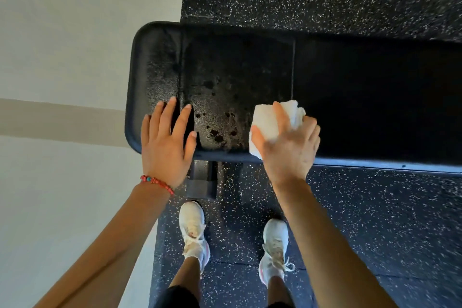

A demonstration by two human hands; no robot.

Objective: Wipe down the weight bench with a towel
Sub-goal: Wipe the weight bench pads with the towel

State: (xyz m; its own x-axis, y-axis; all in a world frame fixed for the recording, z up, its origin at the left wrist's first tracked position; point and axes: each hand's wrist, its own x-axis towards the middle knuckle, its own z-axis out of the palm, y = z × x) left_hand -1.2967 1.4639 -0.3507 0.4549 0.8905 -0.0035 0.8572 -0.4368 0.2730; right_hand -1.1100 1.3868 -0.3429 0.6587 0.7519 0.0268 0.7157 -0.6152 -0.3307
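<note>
A black padded weight bench (237, 70) runs left to right across the view, its rounded end at the left. Dark wet spots dot the pad near its front edge, between my hands. My left hand (166, 142) rests flat on the bench's front left corner, fingers spread and straight. My right hand (290, 147) presses a folded white towel (265, 122) onto the pad at the front edge, with fingers spread over it. The towel's right part is hidden under that hand.
Black speckled rubber flooring (375, 220) lies around the bench. A pale wall and floor (62, 45) fill the left side. The bench's dark metal foot (201, 182) sits under the front edge. My white shoes (193, 227) stand close to the bench.
</note>
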